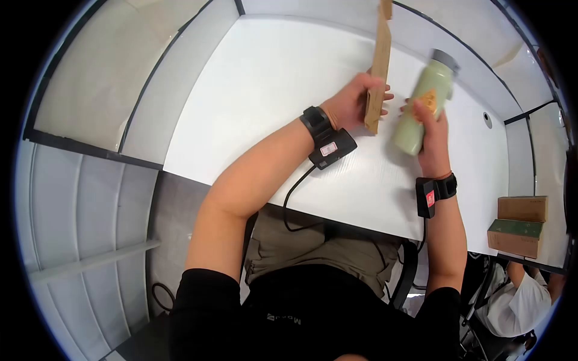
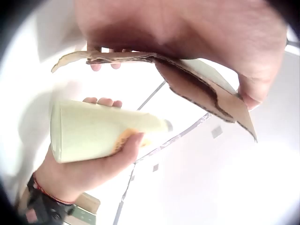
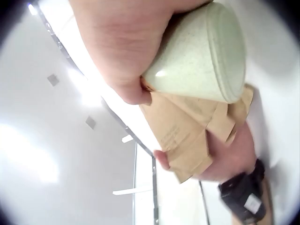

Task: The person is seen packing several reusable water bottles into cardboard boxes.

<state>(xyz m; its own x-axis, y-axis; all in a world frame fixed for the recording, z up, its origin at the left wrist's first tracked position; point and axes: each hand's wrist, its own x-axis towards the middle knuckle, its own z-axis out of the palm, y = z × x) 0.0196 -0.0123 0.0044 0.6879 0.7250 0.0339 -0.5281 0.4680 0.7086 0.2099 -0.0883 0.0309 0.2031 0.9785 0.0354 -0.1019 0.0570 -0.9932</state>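
Observation:
My left hand point(image 1: 348, 103) grips a piece of flattened brown cardboard packaging point(image 1: 378, 72), held on edge with the thumb on one face and fingers on the other. Torn-looking edges and open flaps show on the cardboard point(image 3: 180, 129) in the right wrist view. To its right, my right hand point(image 1: 435, 141) is wrapped around a pale green bottle point(image 1: 411, 133) with a grey cap point(image 1: 445, 58) and an orange label point(image 1: 428, 98). The bottle leans, cap pointing away from me, and looks blurred in the head view. Its smooth round base point(image 3: 229, 51) faces the right wrist camera.
A white table point(image 1: 241, 108) lies below both hands, with low white panels around it. A round cable hole point(image 1: 487, 120) is at its right. Stacked boxes, one brown point(image 1: 522, 209) and one green-topped point(image 1: 515, 237), stand at the right edge. Another person point(image 1: 512, 301) sits at lower right. Cables hang from both wrist cameras.

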